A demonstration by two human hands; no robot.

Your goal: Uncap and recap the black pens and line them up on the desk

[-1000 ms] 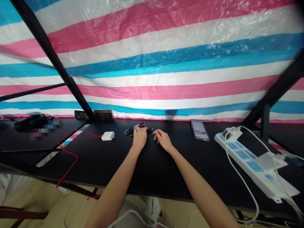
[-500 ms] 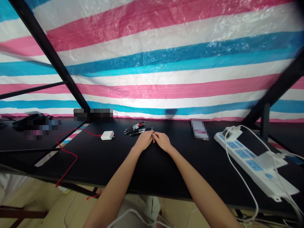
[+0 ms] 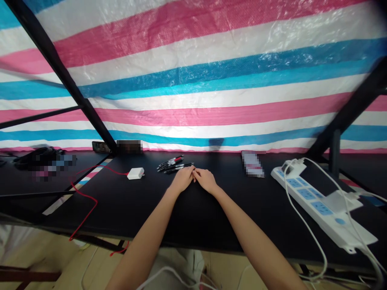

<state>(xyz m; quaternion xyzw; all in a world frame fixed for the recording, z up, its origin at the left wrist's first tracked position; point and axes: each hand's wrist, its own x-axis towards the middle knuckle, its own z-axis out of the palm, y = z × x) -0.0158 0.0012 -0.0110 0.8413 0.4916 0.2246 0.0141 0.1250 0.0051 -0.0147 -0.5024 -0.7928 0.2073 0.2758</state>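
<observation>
Striped sheeting (image 3: 193, 114) backed the black surface (image 3: 121, 211) where our left hand (image 3: 182, 179) and right hand (image 3: 206, 180) met at the fingers, just short of a loose heap of pens (image 3: 169, 162). One sideways nudge from our left hand, we judged, could have rolled the pens apart. We saw nothing in either grip but, with fingers partly hidden, could not tell how far each was spread.

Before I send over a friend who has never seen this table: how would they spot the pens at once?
Find the black table before the striped sheet. Toward its far side, just beyond the left hand, lies a loose bunch of pens. Unlike the chunky white charger to their left, they are slim and mostly dark, with a touch of red.
</observation>
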